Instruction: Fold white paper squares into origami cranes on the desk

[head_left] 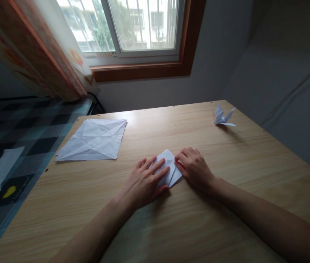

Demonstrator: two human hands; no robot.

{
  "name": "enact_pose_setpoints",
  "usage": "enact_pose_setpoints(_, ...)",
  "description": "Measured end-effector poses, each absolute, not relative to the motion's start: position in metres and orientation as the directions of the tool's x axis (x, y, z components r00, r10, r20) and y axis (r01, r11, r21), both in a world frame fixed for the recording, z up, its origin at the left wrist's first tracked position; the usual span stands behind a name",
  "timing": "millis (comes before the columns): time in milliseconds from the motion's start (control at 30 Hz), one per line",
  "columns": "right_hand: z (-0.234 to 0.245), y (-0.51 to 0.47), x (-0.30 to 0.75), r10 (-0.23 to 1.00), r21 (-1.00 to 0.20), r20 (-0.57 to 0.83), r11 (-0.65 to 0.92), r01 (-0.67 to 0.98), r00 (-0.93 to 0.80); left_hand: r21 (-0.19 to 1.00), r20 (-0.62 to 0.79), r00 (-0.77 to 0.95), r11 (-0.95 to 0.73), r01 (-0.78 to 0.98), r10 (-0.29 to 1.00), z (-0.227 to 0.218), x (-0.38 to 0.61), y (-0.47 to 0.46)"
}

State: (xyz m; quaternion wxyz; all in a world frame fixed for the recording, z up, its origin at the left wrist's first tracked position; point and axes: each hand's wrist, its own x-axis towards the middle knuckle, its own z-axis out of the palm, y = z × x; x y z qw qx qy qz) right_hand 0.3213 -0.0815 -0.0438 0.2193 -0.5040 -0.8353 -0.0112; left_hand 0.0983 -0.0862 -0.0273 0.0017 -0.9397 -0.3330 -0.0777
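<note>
Paper [172, 164], white and folded into a small pointed shape, lay on the wooden table [215, 219] between the two hands, one corner aimed toward the window [145, 29]. The left hand [145, 179] rested over its left part — palm down, fingers spread wide. The right hand [195, 164] was narrow, fingers bent, thumb and fingertips pinching the paper's right edge, where the layers stood a little offset. Well apart from both hands, a folded paper crane [220, 118] stood near the table's far right corner. Toward the far left corner lay a large creased sheet [97, 140], flat; whether it was one layer or several, I could not tell. Beside the table, loose white paper [9, 160] lay on a dark checked cloth [41, 146] — a patterned curtain [72, 54] hung beyond
</note>
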Motion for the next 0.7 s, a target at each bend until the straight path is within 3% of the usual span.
enact_pose_setpoints(367, -0.045, -0.092, 0.316, 0.775, -0.237, 0.423, 0.595, 0.768, -0.469, 0.014, 0.2, 0.72, -0.737, 0.676, 0.664, -0.029, 0.101, -0.087)
enact_pose_setpoints(700, -0.039, -0.106, 0.308, 0.742, -0.199, 0.356, 0.654, 0.73, -0.568, 0.033, 0.229, 0.723, -0.748, 0.663, 0.652, -0.031, 0.099, -0.085)
